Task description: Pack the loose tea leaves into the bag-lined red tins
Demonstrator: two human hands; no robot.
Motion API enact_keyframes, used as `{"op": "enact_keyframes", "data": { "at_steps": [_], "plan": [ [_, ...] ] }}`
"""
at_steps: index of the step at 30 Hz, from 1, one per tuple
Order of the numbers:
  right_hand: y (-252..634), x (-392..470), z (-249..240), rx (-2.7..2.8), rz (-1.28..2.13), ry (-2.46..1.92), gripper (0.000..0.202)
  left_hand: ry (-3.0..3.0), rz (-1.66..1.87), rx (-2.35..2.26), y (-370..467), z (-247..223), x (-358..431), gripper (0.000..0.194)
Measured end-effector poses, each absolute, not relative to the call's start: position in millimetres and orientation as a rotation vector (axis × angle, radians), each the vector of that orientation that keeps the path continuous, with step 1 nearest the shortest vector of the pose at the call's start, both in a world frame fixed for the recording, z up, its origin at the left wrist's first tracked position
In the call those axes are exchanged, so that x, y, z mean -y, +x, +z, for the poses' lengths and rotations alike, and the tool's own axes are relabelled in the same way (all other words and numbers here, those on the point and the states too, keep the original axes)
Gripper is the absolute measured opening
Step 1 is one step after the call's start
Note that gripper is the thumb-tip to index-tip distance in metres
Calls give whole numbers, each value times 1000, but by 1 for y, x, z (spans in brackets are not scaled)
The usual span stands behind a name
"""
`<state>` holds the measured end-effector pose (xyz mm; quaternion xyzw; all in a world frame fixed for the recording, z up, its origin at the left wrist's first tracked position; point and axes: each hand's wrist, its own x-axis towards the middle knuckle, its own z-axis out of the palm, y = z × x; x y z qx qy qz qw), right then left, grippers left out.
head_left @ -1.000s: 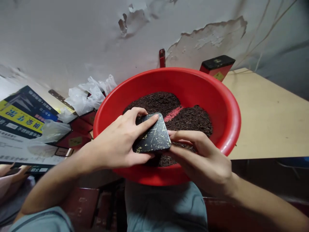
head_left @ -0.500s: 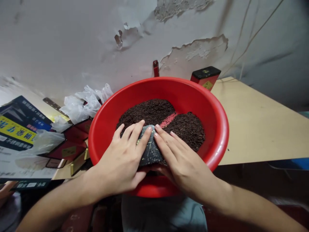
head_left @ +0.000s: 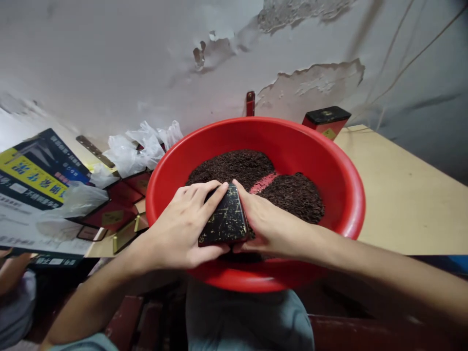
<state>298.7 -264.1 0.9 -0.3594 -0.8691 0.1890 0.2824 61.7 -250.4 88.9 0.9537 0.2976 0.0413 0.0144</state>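
Observation:
Over the near side of a large red basin [head_left: 347,195], both of my hands grip a black tin [head_left: 226,219] with gold flecks and a worn surface. My left hand [head_left: 179,224] wraps its far and left sides, thumb along the near edge. The right hand [head_left: 270,219] presses against the right side, fingertips close to those of the left. The tin's lower part is hidden by my hands. In the basin lie two heaps of dark loose leaf, like tea leaves [head_left: 234,165], parted by a strip of bare red bottom.
A red tin with a black lid [head_left: 327,117] stands behind the basin on a pale wooden table [head_left: 405,195]. To the left are red boxes with plastic bags [head_left: 135,151], gold-coloured tins [head_left: 124,236] and a printed carton [head_left: 32,195]. Another person's arm [head_left: 14,270] shows at lower left.
My right hand has turned from lying over the tin to clasping its side. More of the tin's black top shows now. The view has shifted a little left.

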Motion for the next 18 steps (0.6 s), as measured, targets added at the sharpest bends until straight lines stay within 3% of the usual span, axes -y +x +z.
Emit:
{"op": "enact_keyframes", "data": {
  "at_steps": [12,18],
  "plan": [
    [267,243,-4,2265,478,-739,134,2874,376,-1045,27,74,254,106],
    [269,246,-12,2165,542,-709,131,2849,485,-1001,28,71,252,95]
  ]
}}
